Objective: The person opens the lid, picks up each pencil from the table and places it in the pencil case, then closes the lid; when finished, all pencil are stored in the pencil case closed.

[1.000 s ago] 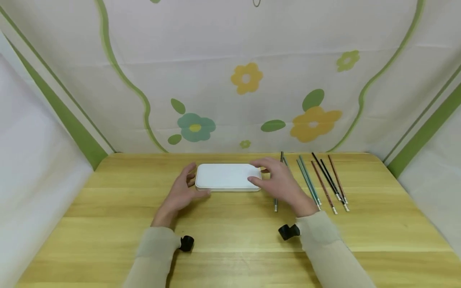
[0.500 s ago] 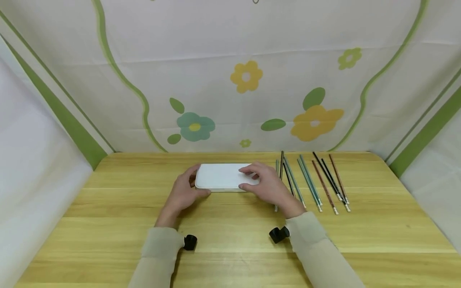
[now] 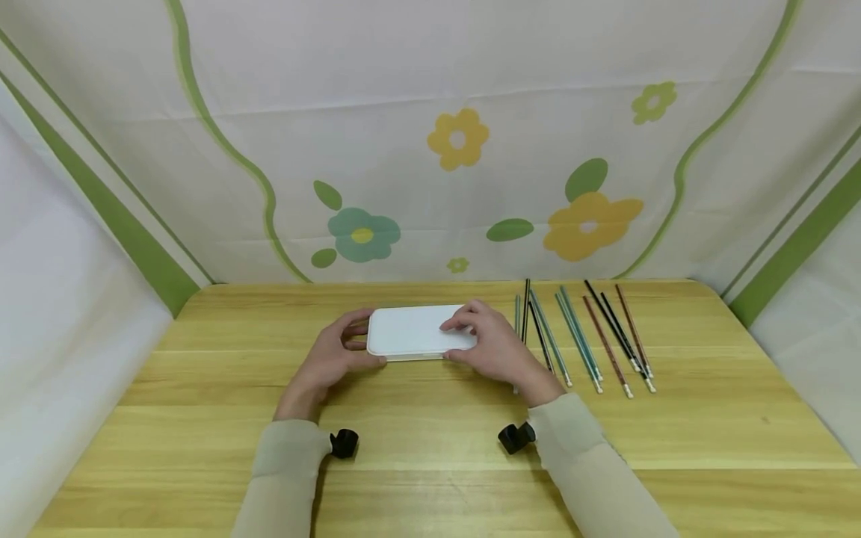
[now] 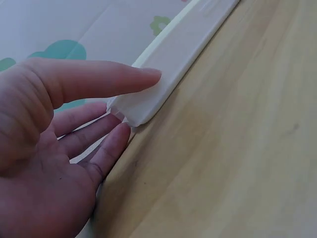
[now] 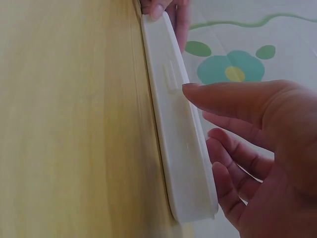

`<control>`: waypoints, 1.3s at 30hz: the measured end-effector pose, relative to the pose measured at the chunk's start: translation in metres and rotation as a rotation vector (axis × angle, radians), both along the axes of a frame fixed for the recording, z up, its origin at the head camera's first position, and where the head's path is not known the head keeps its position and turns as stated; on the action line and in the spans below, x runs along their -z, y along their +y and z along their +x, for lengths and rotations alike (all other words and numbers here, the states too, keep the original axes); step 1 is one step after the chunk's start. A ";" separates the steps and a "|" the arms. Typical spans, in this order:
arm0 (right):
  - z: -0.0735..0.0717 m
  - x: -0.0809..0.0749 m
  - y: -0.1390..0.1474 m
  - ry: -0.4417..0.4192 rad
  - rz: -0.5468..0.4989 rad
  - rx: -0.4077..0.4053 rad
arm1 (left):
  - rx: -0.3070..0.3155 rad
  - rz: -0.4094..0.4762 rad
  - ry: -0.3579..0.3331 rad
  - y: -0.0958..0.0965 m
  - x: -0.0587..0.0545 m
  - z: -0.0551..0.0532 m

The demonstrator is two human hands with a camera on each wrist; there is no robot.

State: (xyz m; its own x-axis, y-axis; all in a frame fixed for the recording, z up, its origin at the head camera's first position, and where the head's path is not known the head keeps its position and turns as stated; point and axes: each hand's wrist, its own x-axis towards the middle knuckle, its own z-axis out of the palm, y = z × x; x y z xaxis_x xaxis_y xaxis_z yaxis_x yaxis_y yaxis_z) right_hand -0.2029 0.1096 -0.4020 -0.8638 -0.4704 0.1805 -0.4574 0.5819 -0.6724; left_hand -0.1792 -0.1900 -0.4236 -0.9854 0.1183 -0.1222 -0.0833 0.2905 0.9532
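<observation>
A flat white pencil case [image 3: 410, 329] with rounded corners lies on the table, its lid down. At its left end, my left hand [image 3: 331, 357] holds it, the thumb along the front side and the fingers around the end. My right hand [image 3: 496, 345] is over the right part, with curved fingers close over the lid and the thumb at the front edge. In the right wrist view, that thumb's tip touches the lid's edge beside a small raised tab [image 5: 172, 77]. The left wrist view shows the left thumb [image 4: 133, 79] pressed against the case's side.
Several pencils in teal, black and reddish brown lie right of the case, among them a brown pencil [image 3: 608, 345] and a teal pencil [image 3: 550, 336]. The wooden table [image 3: 430, 478] ends at a floral curtain [image 3: 417, 187] behind, with white cloth on both sides.
My right hand has moved left over the lid, its thumb now at the front edge. My left hand has closed in on the case's left end, and the case is turned slightly.
</observation>
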 end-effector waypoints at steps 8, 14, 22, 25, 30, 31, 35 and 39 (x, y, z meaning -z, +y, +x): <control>0.001 0.001 -0.004 -0.001 0.024 0.014 | 0.003 -0.028 -0.027 0.003 -0.009 -0.001; 0.001 -0.001 -0.006 -0.015 0.034 0.032 | 0.001 -0.065 -0.007 0.010 -0.012 -0.002; 0.002 -0.003 -0.009 -0.002 0.067 0.041 | -0.016 -0.086 0.013 0.012 -0.008 0.000; 0.002 -0.005 -0.011 0.012 0.102 0.043 | -0.017 -0.085 0.015 0.010 -0.006 0.000; 0.000 -0.008 -0.019 0.009 0.163 0.032 | -0.017 -0.090 0.012 0.008 -0.005 0.001; 0.000 -0.008 -0.021 0.011 0.174 0.036 | -0.015 -0.092 0.013 0.008 -0.005 0.001; -0.001 -0.007 -0.024 0.038 0.240 0.059 | -0.006 -0.095 0.018 0.008 -0.005 0.001; -0.001 -0.008 -0.023 0.083 0.299 0.066 | -0.002 -0.092 0.022 0.011 -0.005 -0.001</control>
State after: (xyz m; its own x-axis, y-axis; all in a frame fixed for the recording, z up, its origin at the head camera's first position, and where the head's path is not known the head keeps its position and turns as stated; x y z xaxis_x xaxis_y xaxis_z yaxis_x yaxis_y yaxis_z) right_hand -0.2042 0.0862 -0.3938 -0.8822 -0.4570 0.1134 -0.4584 0.7784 -0.4288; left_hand -0.1801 -0.1794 -0.4185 -0.9881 0.1060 -0.1112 -0.0636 0.3767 0.9242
